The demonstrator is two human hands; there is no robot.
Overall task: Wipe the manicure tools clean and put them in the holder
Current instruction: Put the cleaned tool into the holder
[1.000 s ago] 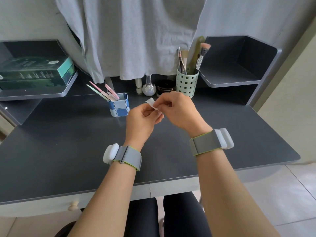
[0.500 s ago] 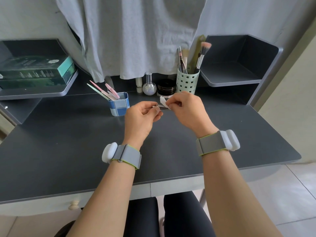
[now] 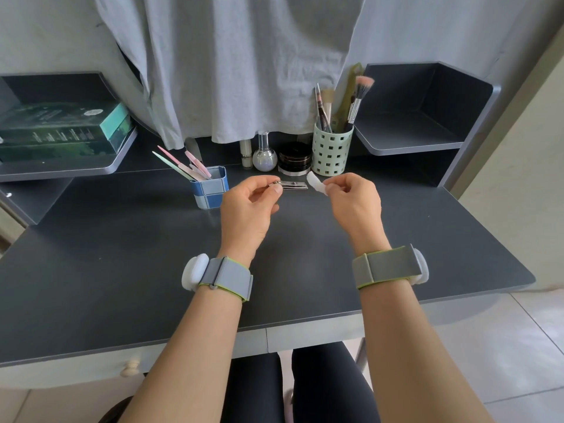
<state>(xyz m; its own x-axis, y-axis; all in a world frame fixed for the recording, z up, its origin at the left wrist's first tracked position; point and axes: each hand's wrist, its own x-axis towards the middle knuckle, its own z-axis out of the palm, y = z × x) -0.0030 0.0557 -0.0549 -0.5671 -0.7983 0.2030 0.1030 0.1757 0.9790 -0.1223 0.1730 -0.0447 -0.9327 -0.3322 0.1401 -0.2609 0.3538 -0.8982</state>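
Both hands hover above the tabletop [image 3: 122, 270], a little apart. The left hand [image 3: 248, 206] pinches one end of a metal nail clipper [image 3: 290, 185] between thumb and forefinger, so the tool juts out level toward the right hand [image 3: 354, 203], whose curled fingers pinch a small white wipe [image 3: 316, 183]. The wipe sits just off the clipper's free end; whether the two touch is hard to tell from this angle. By the look of it the wiping step is at or near its close, with the clipper bared and the wipe drawn clear. Just to the left of the left hand, slightly beyond it, stands the blue checked holder [image 3: 210, 189], with several pink and green files [image 3: 183, 166] leaning in it. If the clipper is clean, the next move calls for the left hand to carry it leftward over the holder's open top, tip it end-down and let go without knocking the leaning files, while the right hand keeps the wipe ready.
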